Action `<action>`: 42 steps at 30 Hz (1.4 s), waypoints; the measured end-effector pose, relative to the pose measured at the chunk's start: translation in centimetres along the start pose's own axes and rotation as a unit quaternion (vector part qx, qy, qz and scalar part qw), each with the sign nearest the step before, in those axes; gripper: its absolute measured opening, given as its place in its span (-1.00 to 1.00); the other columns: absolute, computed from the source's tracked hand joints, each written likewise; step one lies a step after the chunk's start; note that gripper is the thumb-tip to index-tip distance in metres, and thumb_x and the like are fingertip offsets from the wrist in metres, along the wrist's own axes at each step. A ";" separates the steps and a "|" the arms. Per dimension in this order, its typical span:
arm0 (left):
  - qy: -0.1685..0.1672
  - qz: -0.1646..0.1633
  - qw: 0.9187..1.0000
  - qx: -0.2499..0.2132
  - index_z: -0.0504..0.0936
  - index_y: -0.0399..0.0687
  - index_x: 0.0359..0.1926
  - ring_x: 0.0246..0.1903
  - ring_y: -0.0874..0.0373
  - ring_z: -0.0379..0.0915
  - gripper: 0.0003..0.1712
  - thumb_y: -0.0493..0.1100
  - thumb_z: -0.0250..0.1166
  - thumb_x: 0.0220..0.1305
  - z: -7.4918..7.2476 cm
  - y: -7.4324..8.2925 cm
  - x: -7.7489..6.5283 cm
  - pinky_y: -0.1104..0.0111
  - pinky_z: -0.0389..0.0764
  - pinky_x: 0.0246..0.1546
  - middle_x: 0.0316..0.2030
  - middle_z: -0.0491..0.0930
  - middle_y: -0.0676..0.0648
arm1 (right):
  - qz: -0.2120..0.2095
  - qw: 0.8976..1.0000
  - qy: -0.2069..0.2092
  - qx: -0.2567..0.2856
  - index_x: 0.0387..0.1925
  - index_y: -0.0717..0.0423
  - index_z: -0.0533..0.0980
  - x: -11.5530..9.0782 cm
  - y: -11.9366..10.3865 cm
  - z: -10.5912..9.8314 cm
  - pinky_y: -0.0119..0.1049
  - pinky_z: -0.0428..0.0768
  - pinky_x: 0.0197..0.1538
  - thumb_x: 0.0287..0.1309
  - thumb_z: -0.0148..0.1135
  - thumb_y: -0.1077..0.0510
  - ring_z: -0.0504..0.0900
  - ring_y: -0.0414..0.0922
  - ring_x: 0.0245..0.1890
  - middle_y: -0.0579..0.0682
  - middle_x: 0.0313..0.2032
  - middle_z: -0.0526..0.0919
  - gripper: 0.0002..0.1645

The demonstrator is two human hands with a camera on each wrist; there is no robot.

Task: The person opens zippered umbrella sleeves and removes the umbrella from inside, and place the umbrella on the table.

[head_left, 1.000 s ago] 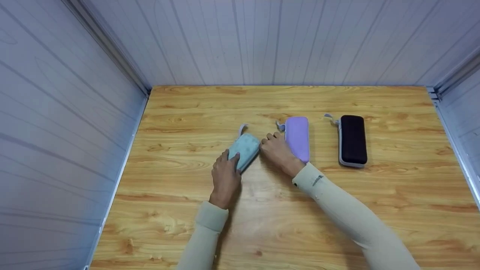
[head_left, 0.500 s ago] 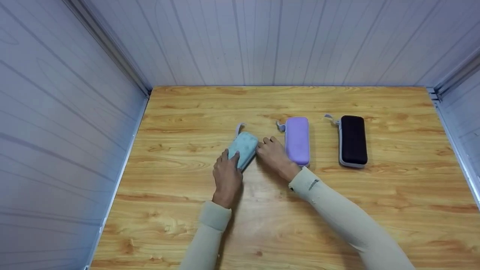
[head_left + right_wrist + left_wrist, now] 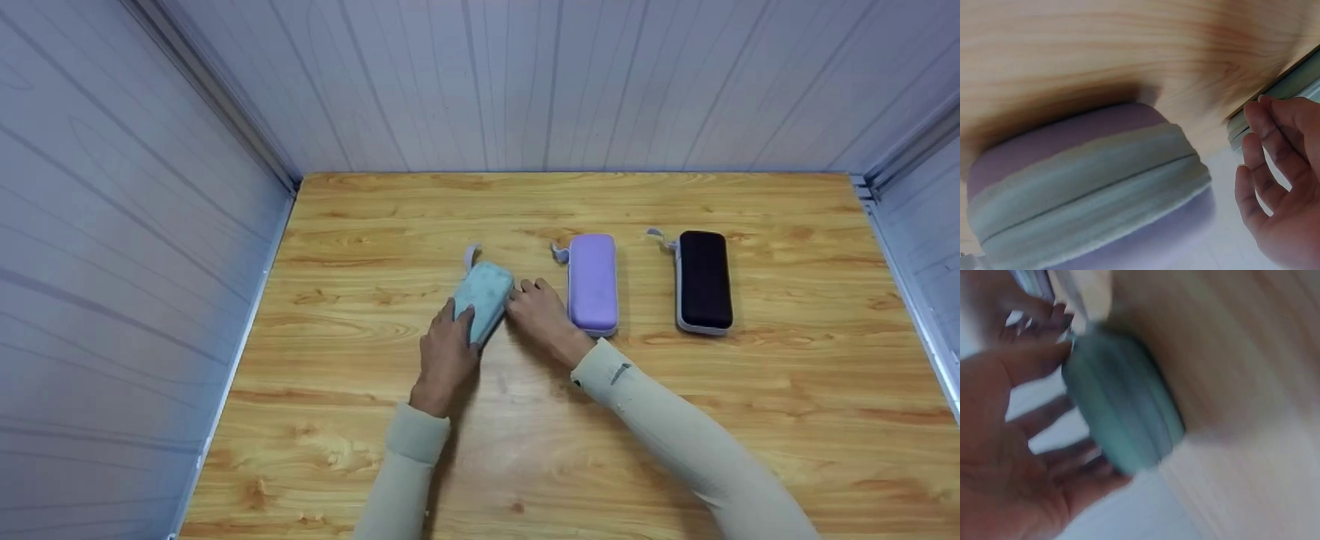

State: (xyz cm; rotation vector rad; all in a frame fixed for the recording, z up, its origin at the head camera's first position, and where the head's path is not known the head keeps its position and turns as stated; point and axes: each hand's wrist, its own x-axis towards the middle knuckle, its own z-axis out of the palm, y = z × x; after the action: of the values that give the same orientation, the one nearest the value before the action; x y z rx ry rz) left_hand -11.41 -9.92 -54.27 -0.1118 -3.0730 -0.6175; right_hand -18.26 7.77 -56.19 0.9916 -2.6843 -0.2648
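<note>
A mint-green zip case (image 3: 486, 289) lies slanted on the wooden table, its wrist loop (image 3: 471, 256) at the far end. My left hand (image 3: 446, 352) grips its near end, thumb on top and fingers round the left side. At the right edge, my right hand (image 3: 541, 315) pinches the zipper pull with thumb and index finger; the fingers cover the pull itself. In the left wrist view the case (image 3: 1123, 405) appears blurred, its zip seam closed at the near end. The right wrist view shows the right hand's (image 3: 1289, 169) other fingers loosely bent.
Just right of my right hand lies a purple zip case (image 3: 592, 281) with a grey zip band. Further right is a black zip case (image 3: 705, 281). Both have loops at their far left corners. Pale panel walls (image 3: 510, 90) enclose the table's back and sides.
The mint case has shifted slightly left and turned a little more upright. My right hand has moved slightly left and toward me along its right edge. The left hand keeps its grip.
</note>
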 end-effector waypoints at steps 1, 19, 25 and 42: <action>-0.010 0.011 1.000 -0.007 0.60 -0.20 0.38 0.33 -0.34 0.47 -0.37 -0.27 0.50 0.30 -0.3 -0.3 -0.1 -0.20 0.61 0.15 0.42 0.40 -0.44 | 0.001 1.000 -0.005 0.002 -0.15 0.01 0.73 0.0 0.0 0.0 -0.15 0.60 -0.02 0.40 0.23 0.23 0.65 -0.02 -0.17 -0.04 -0.22 0.74 -0.82; 0.003 0.060 0.998 0.026 0.58 -0.20 0.40 0.25 -0.29 0.56 -0.24 -0.20 0.61 0.18 -0.5 -1.0 -0.8 -0.11 0.71 -0.01 0.41 0.42 -0.46 | -0.008 1.000 0.011 0.010 -0.24 -0.02 0.75 -0.3 -0.3 -0.1 -0.17 0.59 -0.08 0.37 0.27 0.22 0.65 -0.03 -0.21 -0.07 -0.29 0.74 -0.84; 0.041 0.040 0.998 0.021 0.62 -0.24 0.35 0.18 -0.31 0.61 -0.27 -0.19 0.62 0.17 0.3 -0.3 -1.0 -0.14 0.72 -0.12 0.37 0.46 -0.48 | -0.015 0.999 0.017 0.027 -0.26 0.01 0.77 -0.5 -0.9 0.0 -0.15 0.62 -0.08 0.34 0.28 0.22 0.67 -0.02 -0.20 -0.07 -0.29 0.76 -0.83; 0.015 0.054 0.998 0.021 0.59 -0.26 0.37 0.27 -0.31 0.53 -0.30 -0.22 0.57 0.23 0.1 -0.7 -0.8 -0.11 0.70 0.01 0.43 0.39 -0.44 | -0.007 0.998 0.008 0.054 -0.23 0.04 0.78 -0.6 -1.2 0.1 -0.12 0.62 -0.06 0.31 0.27 0.26 0.66 0.01 -0.19 -0.03 -0.27 0.76 -0.81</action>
State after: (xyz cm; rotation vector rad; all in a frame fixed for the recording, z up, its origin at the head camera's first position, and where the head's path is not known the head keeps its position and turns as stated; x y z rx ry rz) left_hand -10.69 -10.57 -54.59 -0.2622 -3.0236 -0.5450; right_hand -17.09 7.27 -56.68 1.0385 -2.7039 -0.1150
